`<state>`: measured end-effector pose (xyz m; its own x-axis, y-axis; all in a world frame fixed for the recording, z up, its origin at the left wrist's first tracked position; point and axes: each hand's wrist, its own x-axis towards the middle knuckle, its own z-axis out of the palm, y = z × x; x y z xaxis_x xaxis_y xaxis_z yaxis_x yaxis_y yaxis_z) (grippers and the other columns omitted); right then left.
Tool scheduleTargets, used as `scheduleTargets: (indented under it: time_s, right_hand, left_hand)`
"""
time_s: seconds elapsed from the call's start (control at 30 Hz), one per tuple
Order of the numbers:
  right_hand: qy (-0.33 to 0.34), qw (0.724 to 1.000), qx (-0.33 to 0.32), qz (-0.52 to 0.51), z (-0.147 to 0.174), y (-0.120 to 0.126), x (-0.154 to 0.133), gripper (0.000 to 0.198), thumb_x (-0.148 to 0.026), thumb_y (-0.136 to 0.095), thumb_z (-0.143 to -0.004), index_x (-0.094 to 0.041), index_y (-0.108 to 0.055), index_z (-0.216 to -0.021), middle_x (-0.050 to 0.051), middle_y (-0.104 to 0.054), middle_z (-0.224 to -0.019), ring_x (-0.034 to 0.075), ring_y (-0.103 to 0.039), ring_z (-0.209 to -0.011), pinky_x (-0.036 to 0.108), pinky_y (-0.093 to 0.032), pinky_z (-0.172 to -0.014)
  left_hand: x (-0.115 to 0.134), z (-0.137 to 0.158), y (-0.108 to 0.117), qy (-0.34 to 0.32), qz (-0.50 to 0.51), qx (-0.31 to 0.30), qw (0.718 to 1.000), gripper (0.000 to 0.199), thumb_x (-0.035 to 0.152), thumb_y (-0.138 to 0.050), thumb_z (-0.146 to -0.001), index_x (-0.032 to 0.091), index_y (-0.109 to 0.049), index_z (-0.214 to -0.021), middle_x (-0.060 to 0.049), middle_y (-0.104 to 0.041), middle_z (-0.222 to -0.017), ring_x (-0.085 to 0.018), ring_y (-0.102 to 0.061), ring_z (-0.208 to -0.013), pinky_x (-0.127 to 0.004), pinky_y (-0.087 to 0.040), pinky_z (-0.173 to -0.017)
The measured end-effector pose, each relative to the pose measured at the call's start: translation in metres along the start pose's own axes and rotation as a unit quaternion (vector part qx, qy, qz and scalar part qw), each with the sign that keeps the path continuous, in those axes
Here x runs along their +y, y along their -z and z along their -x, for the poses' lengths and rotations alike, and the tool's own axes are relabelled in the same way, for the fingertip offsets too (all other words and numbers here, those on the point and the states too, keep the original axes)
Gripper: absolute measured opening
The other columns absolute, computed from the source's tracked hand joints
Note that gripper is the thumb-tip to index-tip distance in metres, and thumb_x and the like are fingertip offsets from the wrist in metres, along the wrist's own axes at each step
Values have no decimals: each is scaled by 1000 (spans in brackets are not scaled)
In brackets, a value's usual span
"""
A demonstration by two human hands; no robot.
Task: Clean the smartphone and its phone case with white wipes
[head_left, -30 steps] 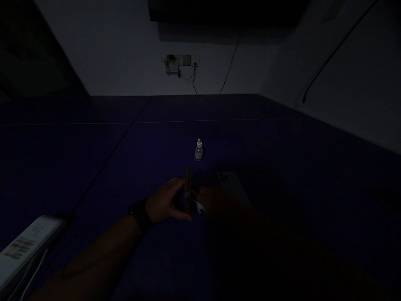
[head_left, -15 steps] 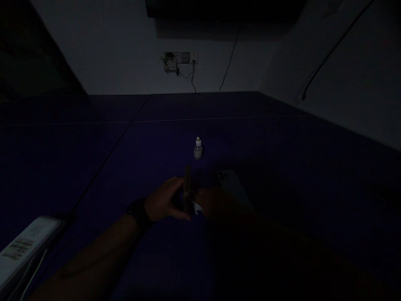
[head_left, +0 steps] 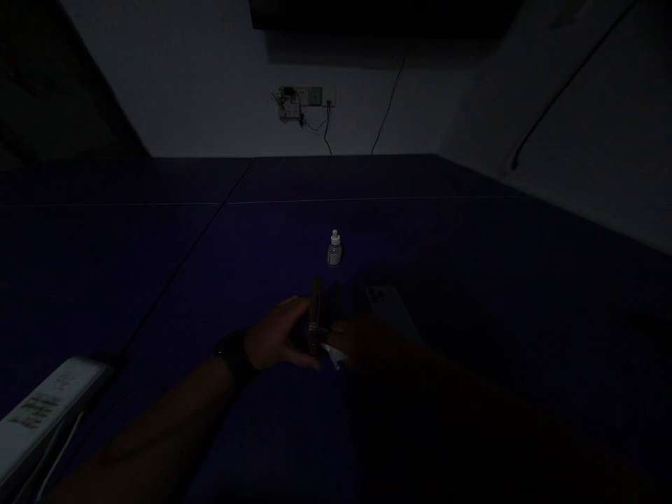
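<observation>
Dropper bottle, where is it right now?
In the head view, the dropper bottle stands upright near the center, beyond the left hand and right hand, left of the phone.

Matt, tissue-like white piece (head_left: 334,356)

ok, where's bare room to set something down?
Looks free: purple surface left of the bottle, out to the dark seam. Crowded: left hand, right hand, brown object and white scrap bunched together, phone beside them. Far right: too dark to call.

A slim brown object (head_left: 316,311) is held edge-on beside a white scrap (head_left: 334,356).
</observation>
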<state>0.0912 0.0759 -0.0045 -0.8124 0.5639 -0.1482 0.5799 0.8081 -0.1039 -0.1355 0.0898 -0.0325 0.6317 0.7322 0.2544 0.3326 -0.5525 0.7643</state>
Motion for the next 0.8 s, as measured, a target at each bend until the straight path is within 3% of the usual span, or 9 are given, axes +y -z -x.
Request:
scheduleTargets:
  time_s: [0.37, 0.53, 0.7, 0.8]
  right_hand:
    - [36, 999, 26, -17, 8, -8, -4, 34, -17, -60, -84, -19, -65, -118, 6, -69, -90, 16, -60, -66, 26, -33, -52]
    - [105, 994, 20, -36, 7, -11, -3, 33, -19, -60, -86, -19, -65, -119, 6, -71, -95, 17, -64, -74, 26, -40, -57]
    - [-5, 1000, 11, -3, 2, -4, 3, 36, -16, -56, -88, -21, -63, -123, 9, -71, -99, 18, -65, -72, 26, -40, -56]
    - [-7, 1000, 8, 2, 1, 0, 3, 39, -16, -57, -87, -21, -62, -126, 9, -71, -99, 18, -66, -73, 26, -39, -56]
  left_hand:
    - [2, -1, -1, -4, 6, 9, 1000, 80, 71, -82, -60, 24, -57, -119, -6, -64, -112, -29, -58, -102, -45, -47, -93]
    - [4, -1, 0, -7, -2, 9, 1000, 80, 69, -83, -62, 24, -56, -122, -6, -63, -115, -29, -59, -105, -46, -45, -98]
    - [1, 0, -2, -17, 7, 11, 1000, 81, 70, -83, -59, 24, -57, -121, -6, -63, -114, -29, -59, -105, -46, -44, -98]
    - [1, 0, -1, -9, 7, 4, 1000, 82, 70, -84, -58, 24, -57, -120, -7, -63, -115, -30, -58, -105, -45, -44, -97]
